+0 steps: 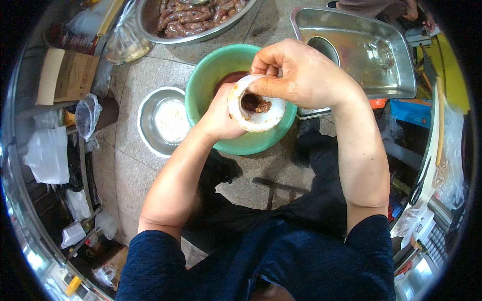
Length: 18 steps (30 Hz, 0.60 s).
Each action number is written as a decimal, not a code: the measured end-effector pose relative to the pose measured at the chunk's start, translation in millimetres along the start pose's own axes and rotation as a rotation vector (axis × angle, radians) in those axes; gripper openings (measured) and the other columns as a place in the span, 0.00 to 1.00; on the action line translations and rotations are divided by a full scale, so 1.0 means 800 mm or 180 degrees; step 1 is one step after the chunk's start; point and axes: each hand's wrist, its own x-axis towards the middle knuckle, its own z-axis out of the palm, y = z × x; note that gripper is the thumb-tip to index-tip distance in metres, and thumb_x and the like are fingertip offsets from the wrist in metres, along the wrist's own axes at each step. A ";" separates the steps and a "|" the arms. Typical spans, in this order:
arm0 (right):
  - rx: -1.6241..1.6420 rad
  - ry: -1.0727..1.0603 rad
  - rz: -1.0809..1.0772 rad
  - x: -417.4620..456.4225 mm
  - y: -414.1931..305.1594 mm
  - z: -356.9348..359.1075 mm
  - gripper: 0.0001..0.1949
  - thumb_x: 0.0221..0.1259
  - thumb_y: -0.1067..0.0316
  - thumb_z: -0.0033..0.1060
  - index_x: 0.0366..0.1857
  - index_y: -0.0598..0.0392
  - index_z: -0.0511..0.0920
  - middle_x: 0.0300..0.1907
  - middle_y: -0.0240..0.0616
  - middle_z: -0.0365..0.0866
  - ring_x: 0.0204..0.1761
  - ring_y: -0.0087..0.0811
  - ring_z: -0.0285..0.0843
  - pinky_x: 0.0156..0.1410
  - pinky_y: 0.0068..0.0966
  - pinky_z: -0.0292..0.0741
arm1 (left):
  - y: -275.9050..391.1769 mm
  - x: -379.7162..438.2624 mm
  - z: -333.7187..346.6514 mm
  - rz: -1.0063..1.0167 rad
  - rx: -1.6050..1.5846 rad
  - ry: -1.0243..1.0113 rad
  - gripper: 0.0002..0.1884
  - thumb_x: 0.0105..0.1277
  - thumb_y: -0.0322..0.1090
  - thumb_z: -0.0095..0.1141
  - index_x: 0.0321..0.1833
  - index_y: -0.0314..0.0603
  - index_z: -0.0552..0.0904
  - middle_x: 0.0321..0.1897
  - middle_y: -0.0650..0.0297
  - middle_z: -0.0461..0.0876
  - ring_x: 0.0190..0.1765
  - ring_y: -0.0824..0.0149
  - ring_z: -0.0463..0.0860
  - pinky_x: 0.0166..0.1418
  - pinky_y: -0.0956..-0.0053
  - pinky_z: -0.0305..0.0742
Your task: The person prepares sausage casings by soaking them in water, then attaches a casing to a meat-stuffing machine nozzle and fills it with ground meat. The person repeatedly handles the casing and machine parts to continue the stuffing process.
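My left hand [222, 113] is wrapped around the outside of a white plastic funnel [273, 122] and holds it with the wide mouth facing up. Brown minced filling [263, 107] clings inside, beside the funnel's dark throat. From the other side, my right hand [297, 75] pinches the far rim, thumb over the edge and fingers curled behind. Below both hands stands a green plastic basin [191, 99], with dark reddish-brown contents [229, 78] partly visible. The funnel's lower end is hidden.
A steel basin of sausages [188, 19] sits at the far left, near a knotted plastic bag [130, 43]. Left of the green basin is a steel bowl [144, 129]. A rectangular steel tub [408, 67] holds a metal cylinder [324, 47]. Another person's hand [428, 25] shows top right.
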 end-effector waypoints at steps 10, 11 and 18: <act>-0.0885 0.0367 -0.0019 0.009 0.006 0.026 0.18 0.43 0.51 0.71 0.25 0.58 0.81 0.27 0.51 0.80 0.33 0.48 0.82 0.40 0.38 0.76 | 0.010 0.003 -0.017 -0.0158 0.0997 -0.0028 0.19 0.46 0.38 0.71 0.42 0.42 0.83 0.39 0.56 0.85 0.43 0.54 0.85 0.50 0.66 0.78; -0.0587 -0.0007 -0.0033 0.007 0.007 0.015 0.22 0.42 0.47 0.71 0.26 0.58 0.80 0.27 0.50 0.81 0.35 0.48 0.82 0.41 0.39 0.76 | 0.010 0.001 -0.019 -0.0243 0.1033 0.0003 0.19 0.47 0.38 0.71 0.43 0.42 0.83 0.39 0.56 0.85 0.43 0.55 0.85 0.50 0.66 0.78; -0.1921 0.0850 0.0684 0.031 0.010 0.094 0.14 0.48 0.55 0.62 0.26 0.56 0.83 0.28 0.48 0.84 0.34 0.46 0.85 0.42 0.38 0.80 | 0.005 -0.008 -0.033 -0.0715 0.1258 -0.0296 0.19 0.47 0.43 0.70 0.41 0.44 0.83 0.39 0.55 0.85 0.43 0.50 0.83 0.51 0.62 0.77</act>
